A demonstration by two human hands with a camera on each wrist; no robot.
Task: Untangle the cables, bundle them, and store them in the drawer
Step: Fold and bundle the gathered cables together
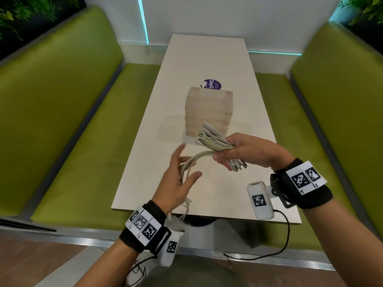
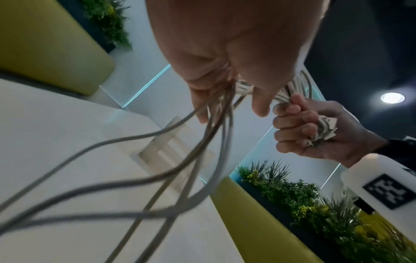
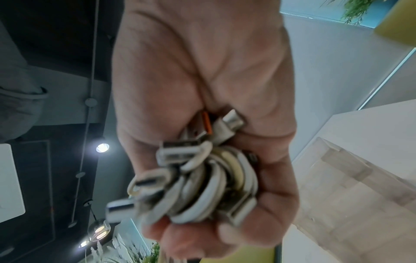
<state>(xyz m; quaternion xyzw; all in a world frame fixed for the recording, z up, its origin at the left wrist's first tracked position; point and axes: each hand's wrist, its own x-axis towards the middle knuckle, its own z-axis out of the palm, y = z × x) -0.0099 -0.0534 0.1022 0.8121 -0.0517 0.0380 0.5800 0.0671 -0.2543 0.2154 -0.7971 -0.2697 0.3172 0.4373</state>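
A bundle of white cables [image 1: 213, 137] is folded into loops above the near half of the table. My right hand [image 1: 222, 160] grips the bundle in a fist, and several plug ends [image 3: 198, 178] stick out of that fist. Loose cable tails [image 2: 209, 124] run down from the bundle across the palm of my left hand [image 1: 180, 168], whose fingers are spread and straight, then hang past the table's near edge. The translucent drawer unit [image 1: 209, 108] stands on the table just beyond both hands. I cannot tell whether any drawer is pulled out.
The long white table [image 1: 207, 59] runs away from me between two green benches [image 1: 72, 100] [image 1: 335, 104]. A purple sticker [image 1: 212, 84] lies behind the drawer unit. A faint clear tray shape [image 1: 172, 129] sits left of the unit.
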